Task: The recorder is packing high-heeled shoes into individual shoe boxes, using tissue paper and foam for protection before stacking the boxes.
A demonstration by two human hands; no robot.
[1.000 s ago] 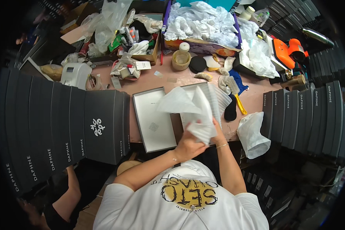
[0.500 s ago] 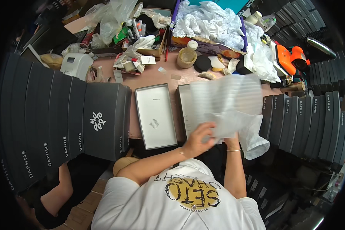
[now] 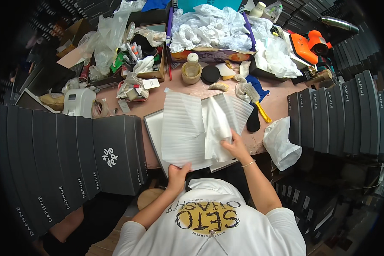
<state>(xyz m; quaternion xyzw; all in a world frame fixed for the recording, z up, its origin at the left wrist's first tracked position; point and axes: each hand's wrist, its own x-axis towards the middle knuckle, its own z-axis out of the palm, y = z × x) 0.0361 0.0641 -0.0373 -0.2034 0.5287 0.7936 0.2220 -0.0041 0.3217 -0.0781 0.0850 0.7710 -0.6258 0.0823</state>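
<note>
My left hand (image 3: 178,171) pinches the near edge of a white ribbed foam sheet (image 3: 182,130) that lies over an open grey box (image 3: 152,128) on the pink table (image 3: 277,104). My right hand (image 3: 234,144) grips a crumpled white sheet of wrapping paper (image 3: 217,128) standing up over the middle of the box. More white foam sheet (image 3: 239,109) covers the box's right half.
Rows of upright dark grey boxes flank the work spot at left (image 3: 72,158) and right (image 3: 341,113). A black brush with a yellow handle (image 3: 256,117), a white plastic bag (image 3: 279,143), a jar (image 3: 192,70), a white label printer (image 3: 79,102) and heaps of white paper (image 3: 211,27) crowd the back.
The large foam sheet held up over the right side has come down and left, now lying across the open box. My left hand moved to its near edge; my right hand now holds crumpled paper.
</note>
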